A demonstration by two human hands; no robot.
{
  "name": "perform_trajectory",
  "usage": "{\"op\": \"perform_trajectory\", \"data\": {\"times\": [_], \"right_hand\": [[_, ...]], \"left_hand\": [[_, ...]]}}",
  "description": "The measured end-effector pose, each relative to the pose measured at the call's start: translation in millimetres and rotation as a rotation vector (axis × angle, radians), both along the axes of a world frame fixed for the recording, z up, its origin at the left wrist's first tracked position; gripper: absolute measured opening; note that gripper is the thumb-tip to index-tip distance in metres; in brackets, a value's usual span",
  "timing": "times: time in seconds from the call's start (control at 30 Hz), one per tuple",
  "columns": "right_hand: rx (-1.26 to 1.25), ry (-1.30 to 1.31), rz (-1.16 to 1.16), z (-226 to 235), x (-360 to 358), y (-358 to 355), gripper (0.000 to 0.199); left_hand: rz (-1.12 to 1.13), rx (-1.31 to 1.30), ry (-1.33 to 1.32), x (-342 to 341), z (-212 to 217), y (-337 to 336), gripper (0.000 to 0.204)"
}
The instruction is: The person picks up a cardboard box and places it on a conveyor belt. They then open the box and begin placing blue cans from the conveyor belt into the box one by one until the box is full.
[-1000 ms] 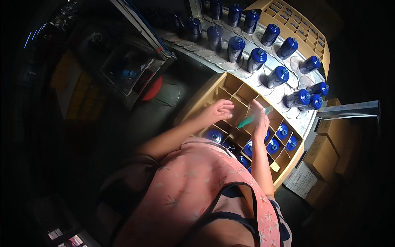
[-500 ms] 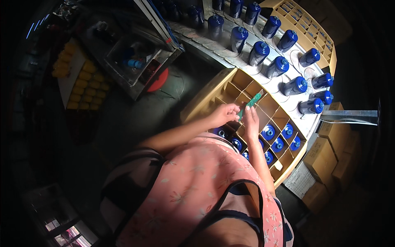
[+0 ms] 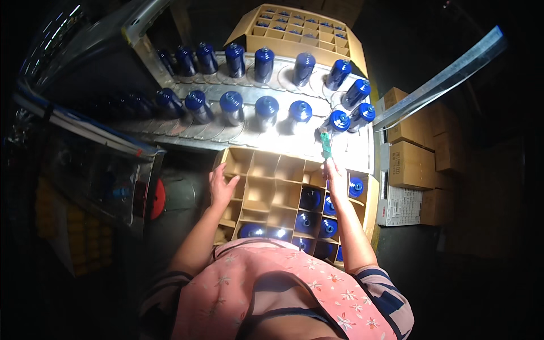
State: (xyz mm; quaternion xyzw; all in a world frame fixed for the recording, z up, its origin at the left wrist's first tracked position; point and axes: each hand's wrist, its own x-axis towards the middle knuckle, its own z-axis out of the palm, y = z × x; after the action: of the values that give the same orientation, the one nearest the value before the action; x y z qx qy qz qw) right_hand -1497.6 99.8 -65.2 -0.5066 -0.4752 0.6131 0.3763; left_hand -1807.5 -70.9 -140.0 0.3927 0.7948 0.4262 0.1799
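The left hand point(image 3: 222, 184) rests with fingers spread apart on the left rim of a cardboard box point(image 3: 266, 181) split into square compartments, gripping nothing. The right hand point(image 3: 335, 177) is closed around a small green tool point(image 3: 325, 143), which sticks up past the fingertips toward the counter point(image 3: 266, 136) beyond the box. Just ahead of that tool stand blue bottles point(image 3: 300, 111) in a curved row on the bright metal surface, the nearest one point(image 3: 339, 120) almost touching the tool's tip. Below and beside the right hand, several compartments already hold blue bottles point(image 3: 310, 198) seen from above; those under the left hand are bare cardboard. Farther off, past the counter, a second divided carton point(image 3: 294, 34) sits open. To the right of the right hand, brown boxes point(image 3: 411, 164) are stacked.
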Motion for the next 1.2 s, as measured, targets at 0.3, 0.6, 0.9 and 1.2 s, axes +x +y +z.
{"op": "perform_trajectory", "data": {"times": [0.3,0.6,0.9,1.2], "right_hand": [[0.609,-0.451,0.357,61,-53,196,0.027],[0.385,-0.781,0.678,-21,-209,337,0.016],[0.275,-0.981,0.827,-86,-217,385,0.029],[0.553,-0.537,0.461,-4,-101,318,0.027]], "left_hand": [[-0.081,-0.287,0.302,-33,-33,37,0.048],[-0.053,-0.353,0.254,-45,-40,56,0.037],[-0.056,-0.361,0.246,-54,-40,64,0.035],[-0.056,-0.410,0.259,-47,-37,58,0.036]]}}
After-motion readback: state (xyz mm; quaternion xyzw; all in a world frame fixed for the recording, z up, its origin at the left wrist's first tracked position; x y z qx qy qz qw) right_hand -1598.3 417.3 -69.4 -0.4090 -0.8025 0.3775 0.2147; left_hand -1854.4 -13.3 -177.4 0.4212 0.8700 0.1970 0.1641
